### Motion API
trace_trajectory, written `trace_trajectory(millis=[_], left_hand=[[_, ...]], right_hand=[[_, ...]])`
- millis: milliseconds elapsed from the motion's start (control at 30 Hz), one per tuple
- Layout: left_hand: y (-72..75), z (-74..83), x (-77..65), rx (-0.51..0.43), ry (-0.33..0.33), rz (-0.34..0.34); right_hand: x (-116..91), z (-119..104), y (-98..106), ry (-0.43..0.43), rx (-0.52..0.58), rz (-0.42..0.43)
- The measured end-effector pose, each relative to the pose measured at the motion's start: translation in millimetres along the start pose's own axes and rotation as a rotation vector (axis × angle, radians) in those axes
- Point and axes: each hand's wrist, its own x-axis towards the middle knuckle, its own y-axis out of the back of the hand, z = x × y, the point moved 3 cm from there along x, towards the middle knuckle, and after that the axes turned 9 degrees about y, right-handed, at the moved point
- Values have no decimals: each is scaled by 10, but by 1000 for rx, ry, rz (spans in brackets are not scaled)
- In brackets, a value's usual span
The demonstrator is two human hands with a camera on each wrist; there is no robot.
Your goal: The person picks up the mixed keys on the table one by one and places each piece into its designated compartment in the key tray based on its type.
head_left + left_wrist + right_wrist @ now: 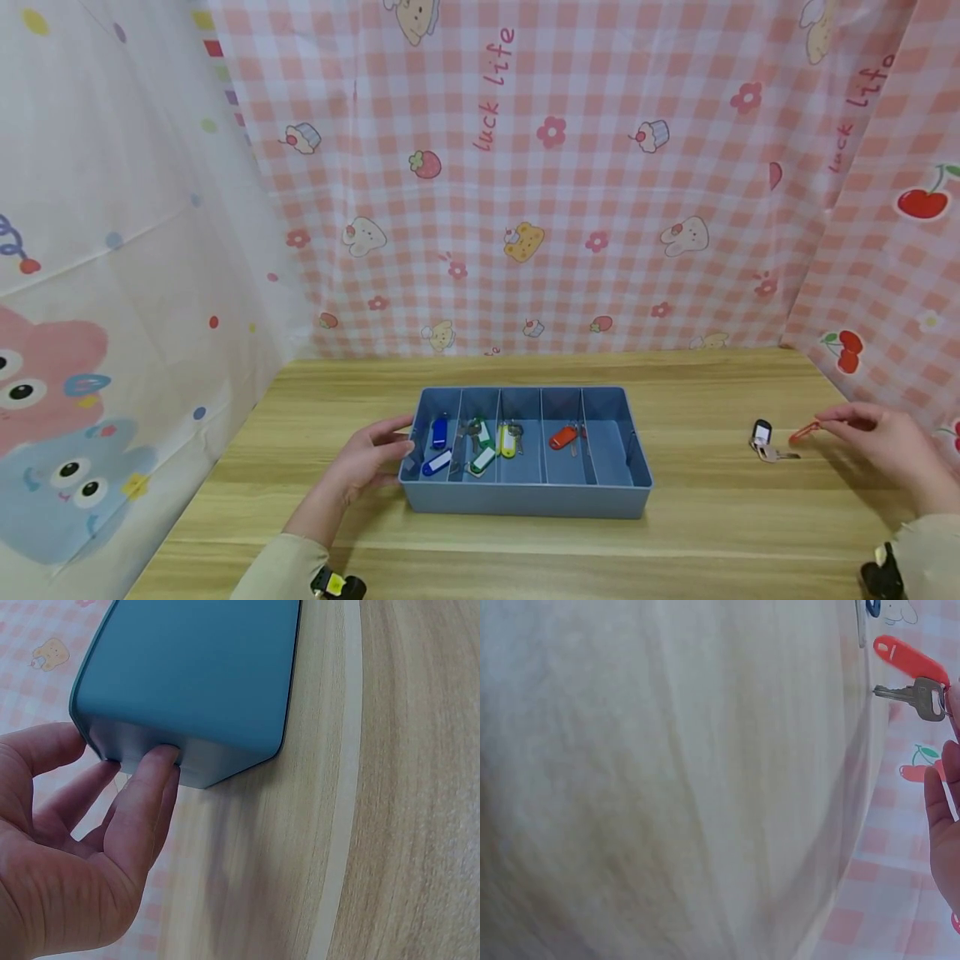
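Observation:
My right hand (pixel 885 442) pinches a key (pixel 922 697) with a red key tag (pixel 911 658) by its ring, held above the wood at the right. On the table beside it lies a key with a black key tag (pixel 762 432). My left hand (pixel 371 457) rests its fingertips against the left end wall of a blue-grey divided tray (pixel 525 498). In the left wrist view, the fingers are spread on that wall, one by the rim. Inside the tray, from the left, sit blue key tags (pixel 439 433), green key tags (pixel 482 458), a yellow key tag (pixel 507 440) and a red-orange key tag (pixel 563 437).
The tray's rightmost compartment (pixel 611 450) shows its bare floor. Wood-grain tabletop (pixel 705 533) surrounds the tray. A pink checked cloth (pixel 525 192) hangs behind the table and on the right, and a white patterned cloth (pixel 150 250) on the left.

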Motion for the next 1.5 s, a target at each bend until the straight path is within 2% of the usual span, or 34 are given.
trace_trajectory(millis=[200, 700, 967, 1200, 1400, 1500], left_hand=[[-4, 4, -1, -3, 2, 6], [-4, 3, 18, -23, -4, 1], [-3, -2, 13, -23, -8, -3], [1, -6, 18, -9, -1, 3], [-1, -3, 15, -7, -5, 4], [0, -3, 13, -6, -5, 11]], right_hand=[[21, -22, 11, -11, 31, 4], [109, -157, 57, -31, 14, 10], [182, -309, 69, 14, -12, 23], [263, -438, 32, 4, -19, 14], [345, -580, -17, 85, 37, 12], [383, -648, -63, 91, 37, -1]])
